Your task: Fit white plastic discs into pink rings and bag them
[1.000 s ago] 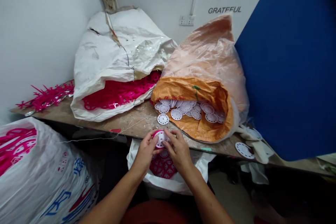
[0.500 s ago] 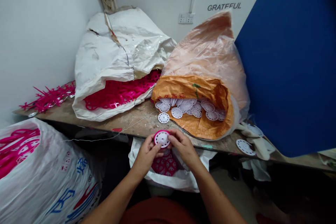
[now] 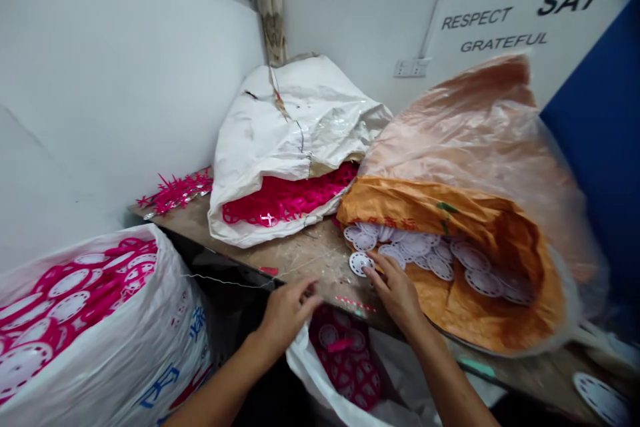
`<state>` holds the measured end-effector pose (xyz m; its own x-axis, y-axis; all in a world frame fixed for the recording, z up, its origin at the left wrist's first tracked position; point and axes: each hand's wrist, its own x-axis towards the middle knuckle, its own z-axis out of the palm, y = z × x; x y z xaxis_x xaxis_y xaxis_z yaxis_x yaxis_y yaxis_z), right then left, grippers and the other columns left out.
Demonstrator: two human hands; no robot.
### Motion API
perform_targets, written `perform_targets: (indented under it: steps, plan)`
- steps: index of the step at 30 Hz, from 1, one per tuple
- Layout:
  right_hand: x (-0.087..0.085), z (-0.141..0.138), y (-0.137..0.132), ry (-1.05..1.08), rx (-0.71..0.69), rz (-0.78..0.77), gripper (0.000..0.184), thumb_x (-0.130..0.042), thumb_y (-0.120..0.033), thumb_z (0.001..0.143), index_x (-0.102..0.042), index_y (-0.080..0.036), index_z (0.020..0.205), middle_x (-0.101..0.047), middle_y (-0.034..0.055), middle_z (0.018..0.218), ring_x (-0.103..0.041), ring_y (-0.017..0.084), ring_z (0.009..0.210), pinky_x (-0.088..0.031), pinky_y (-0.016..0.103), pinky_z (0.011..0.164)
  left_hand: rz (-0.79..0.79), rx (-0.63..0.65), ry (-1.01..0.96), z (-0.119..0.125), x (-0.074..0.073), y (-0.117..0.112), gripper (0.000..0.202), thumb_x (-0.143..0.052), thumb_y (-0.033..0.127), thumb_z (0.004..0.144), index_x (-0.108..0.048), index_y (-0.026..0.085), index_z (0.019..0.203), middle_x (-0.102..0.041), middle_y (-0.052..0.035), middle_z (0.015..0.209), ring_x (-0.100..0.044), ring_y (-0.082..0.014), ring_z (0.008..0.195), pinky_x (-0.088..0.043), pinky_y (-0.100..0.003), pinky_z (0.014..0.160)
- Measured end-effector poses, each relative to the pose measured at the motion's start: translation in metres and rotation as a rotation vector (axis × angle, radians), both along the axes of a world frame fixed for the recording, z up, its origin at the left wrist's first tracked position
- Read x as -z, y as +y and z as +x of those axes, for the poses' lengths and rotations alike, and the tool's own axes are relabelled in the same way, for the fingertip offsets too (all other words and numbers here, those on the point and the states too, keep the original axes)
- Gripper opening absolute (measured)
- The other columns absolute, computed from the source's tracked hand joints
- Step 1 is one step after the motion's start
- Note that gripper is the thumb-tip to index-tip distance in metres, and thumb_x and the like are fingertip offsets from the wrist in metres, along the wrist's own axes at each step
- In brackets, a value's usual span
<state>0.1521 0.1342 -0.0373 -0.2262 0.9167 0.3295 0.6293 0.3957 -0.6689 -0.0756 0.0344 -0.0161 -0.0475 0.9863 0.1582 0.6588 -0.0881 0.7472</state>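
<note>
Head view: right hand (image 3: 397, 290) open, fingers spread, tips just beside one white perforated plastic disc (image 3: 361, 263) on the scarred wooden bench (image 3: 300, 257). More discs (image 3: 415, 247) overlap in the orange woven sack (image 3: 480, 300), too stacked to count. Left hand (image 3: 287, 317) half curled, palm hidden, grip unclear.

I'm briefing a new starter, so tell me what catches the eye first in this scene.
The orange woven sack dominates the right of the wooden bench, its mouth full of white perforated plastic discs, and the right hand sits by a loose white disc. Vivid magenta plastic pieces stand out next, in the white sack further along the bench and in the large white sack at lower left.
</note>
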Motion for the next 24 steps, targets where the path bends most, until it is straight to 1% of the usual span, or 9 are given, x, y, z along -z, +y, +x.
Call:
perform_targets:
  steps: [3, 6, 8, 11, 14, 18, 19, 21, 24]
  plan:
    - [0.017, -0.011, 0.016, -0.09, 0.059, 0.066, 0.038, -0.046, -0.038, 0.085, -0.061, -0.021, 0.116, -0.058, 0.0099, 0.12, -0.057, 0.026, 0.104, -0.045, 0.04, 0.085, 0.192, -0.239, 0.295, -0.058, -0.017, 0.043, 0.028, -0.05, 0.025, 0.085, -0.063, 0.021, 0.109, -0.068, -0.0071, 0.106, -0.063, -0.021, 0.094, -0.047, -0.032, 0.086]
    - [0.028, -0.011, 0.021, -0.098, 0.069, 0.081, 0.038, -0.048, -0.039, 0.083, -0.06, -0.025, 0.117, -0.059, 0.0077, 0.114, -0.058, 0.025, 0.099, -0.046, 0.037, 0.08, 0.214, -0.366, 0.359, -0.109, -0.028, 0.094, 0.031, -0.047, 0.021, 0.086, -0.06, 0.016, 0.114, -0.063, -0.0123, 0.114, -0.057, -0.0241, 0.107, -0.042, -0.036, 0.093]
    - [0.03, -0.008, 0.022, -0.068, 0.084, 0.066, 0.043, -0.05, -0.04, 0.082, -0.057, -0.025, 0.121, -0.059, 0.0074, 0.107, -0.059, 0.024, 0.093, -0.047, 0.036, 0.077, 0.19, -0.403, 0.383, -0.13, -0.028, 0.122, 0.033, -0.052, 0.019, 0.083, -0.059, 0.015, 0.115, -0.062, -0.0137, 0.115, -0.056, -0.0258, 0.109, -0.041, -0.038, 0.094]
    - [0.027, -0.006, 0.022, -0.011, 0.1, 0.024, 0.045, -0.051, -0.039, 0.081, -0.055, -0.023, 0.122, -0.06, 0.0073, 0.102, -0.059, 0.023, 0.087, -0.046, 0.036, 0.076, 0.153, -0.425, 0.406, -0.137, -0.021, 0.144, 0.038, -0.063, 0.016, 0.074, -0.061, 0.016, 0.112, -0.065, -0.0136, 0.107, -0.055, -0.0298, 0.107, -0.04, -0.042, 0.093]
    - [0.023, -0.006, 0.023, 0.069, 0.105, -0.004, 0.043, -0.052, -0.037, 0.08, -0.056, -0.021, 0.12, -0.061, 0.0087, 0.11, -0.058, 0.025, 0.097, -0.045, 0.038, 0.082, 0.17, -0.418, 0.397, -0.126, -0.015, 0.139, 0.035, -0.062, 0.013, 0.073, -0.064, 0.018, 0.107, -0.066, -0.0124, 0.102, -0.052, -0.0309, 0.108, -0.037, -0.044, 0.095]
    - [0.02, -0.005, 0.023, 0.217, 0.064, -0.03, 0.039, -0.048, -0.035, 0.083, -0.059, -0.018, 0.116, -0.062, 0.0098, 0.115, -0.056, 0.024, 0.103, -0.042, 0.04, 0.089, 0.244, -0.385, 0.331, -0.1, -0.014, 0.105, 0.027, -0.049, 0.018, 0.083, -0.063, 0.019, 0.106, -0.063, -0.0102, 0.103, -0.054, -0.0248, 0.104, -0.04, -0.038, 0.093]
    - [0.019, -0.005, 0.022, 0.263, 0.052, -0.043, 0.037, -0.047, -0.034, 0.083, -0.059, -0.018, 0.115, -0.062, 0.0098, 0.114, -0.056, 0.024, 0.103, -0.042, 0.04, 0.09, 0.268, -0.394, 0.253, -0.09, -0.014, 0.094, 0.027, -0.047, 0.021, 0.085, -0.061, 0.019, 0.108, -0.062, -0.0093, 0.103, -0.056, -0.023, 0.101, -0.042, -0.036, 0.091]
    - [0.016, -0.006, 0.016, 0.37, 0.047, -0.089, 0.037, -0.047, -0.033, 0.083, -0.059, -0.017, 0.114, -0.064, 0.0095, 0.111, -0.058, 0.023, 0.099, -0.044, 0.038, 0.086, 0.26, -0.41, -0.094, -0.064, -0.012, 0.07, 0.028, -0.049, 0.03, 0.085, -0.057, 0.019, 0.11, -0.063, -0.0066, 0.1, -0.061, -0.0197, 0.089, -0.048, -0.033, 0.081]
    - [0.004, -0.013, -0.005, 0.57, 0.048, -0.185, 0.04, -0.051, -0.035, 0.082, -0.055, -0.017, 0.117, -0.065, 0.008, 0.099, -0.06, 0.02, 0.084, -0.049, 0.032, 0.069, 0.026, -0.321, -0.832, -0.013, -0.006, 0.036, 0.041, -0.065, 0.034, 0.074, -0.053, 0.019, 0.111, -0.064, -0.0037, 0.093, -0.064, -0.0152, 0.073, -0.052, -0.029, 0.068]
